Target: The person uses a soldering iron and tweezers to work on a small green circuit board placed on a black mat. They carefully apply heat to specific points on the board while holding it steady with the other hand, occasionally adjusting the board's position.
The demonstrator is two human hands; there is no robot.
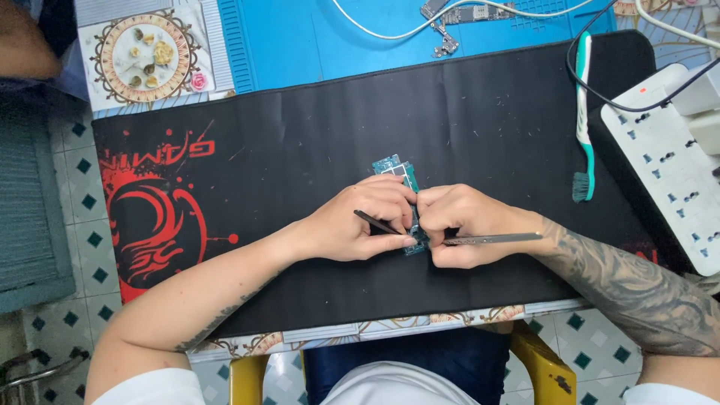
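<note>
A long black desk mat (465, 120) with a red design at its left end is covering most of a patterned tabletop, and a person is sitting at its near edge, looking straight down.

A small teal circuit board (397, 169) is lying near the middle of the mat, and both hands are closing on it from either side. The left hand (358, 225) is curling over the board's left edge, pinning it down, while its fingers are also gripping a thin dark tool (373, 222) that is slanting toward the board. The right hand (459, 223) is pressing in against the left, thumb and fingers clamped together at the board's right edge, and it is holding a slim metal tool (495, 239) whose handle is trailing out along the wrist. The 2 hands are touching each other, probably to steady the small part while the tips are working; exactly where the tips are meeting the board is hidden by the fingers.

Further out, a green and white toothbrush (583, 112) is lying on the mat to the right, bristles toward the sitter, within easy reach. A white power strip (660, 157) is sitting at the far right edge with a black cable (592, 86) running to it. Beyond the mat, a blue work mat (300, 37) is carrying another bare board (469, 13) and a white cable (390, 30). A decorated square tile (146, 56) holding a few small pale pieces is resting at the upper left.
</note>
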